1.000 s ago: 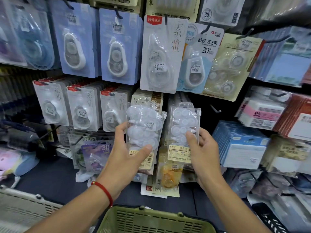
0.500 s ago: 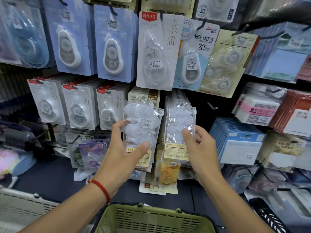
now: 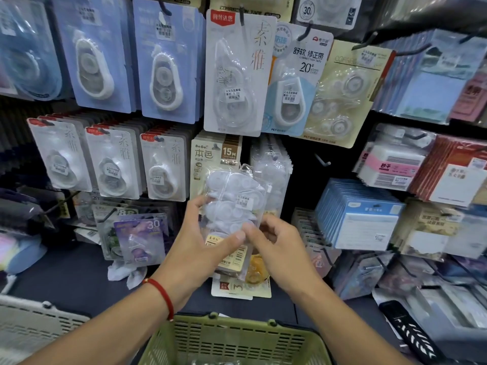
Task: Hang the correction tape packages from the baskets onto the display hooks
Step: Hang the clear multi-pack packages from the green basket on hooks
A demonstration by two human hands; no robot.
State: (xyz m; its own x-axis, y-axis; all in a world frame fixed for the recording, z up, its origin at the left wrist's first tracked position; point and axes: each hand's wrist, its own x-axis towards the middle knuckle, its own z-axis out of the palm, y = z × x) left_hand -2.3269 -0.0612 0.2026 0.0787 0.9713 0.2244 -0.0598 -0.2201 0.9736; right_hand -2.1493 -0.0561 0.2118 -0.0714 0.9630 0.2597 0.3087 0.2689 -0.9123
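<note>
My left hand [image 3: 195, 248] grips a clear bag of white correction tapes [image 3: 232, 204] from its left side, thumb across the yellow label. It holds the bag upright in front of the display's middle row. My right hand [image 3: 279, 248] pinches the same bag at its lower right edge with curled fingers. Just behind and to the right, a row of matching clear packs [image 3: 274, 167] hangs on a hook. A green basket [image 3: 234, 335] sits below my arms; its contents are mostly out of view.
A bare hook [image 3: 322, 161] sticks out to the right of the hanging clear packs. Carded correction tapes [image 3: 232, 75] fill the rows above and left. A pale basket [image 3: 31, 322] stands at the lower left. Blue notepads [image 3: 363, 214] and other stationery crowd the right.
My right hand has left the clear pack hanging on the right and moved left onto the bag in my left hand. The left hand has shifted that bag slightly to the right.
</note>
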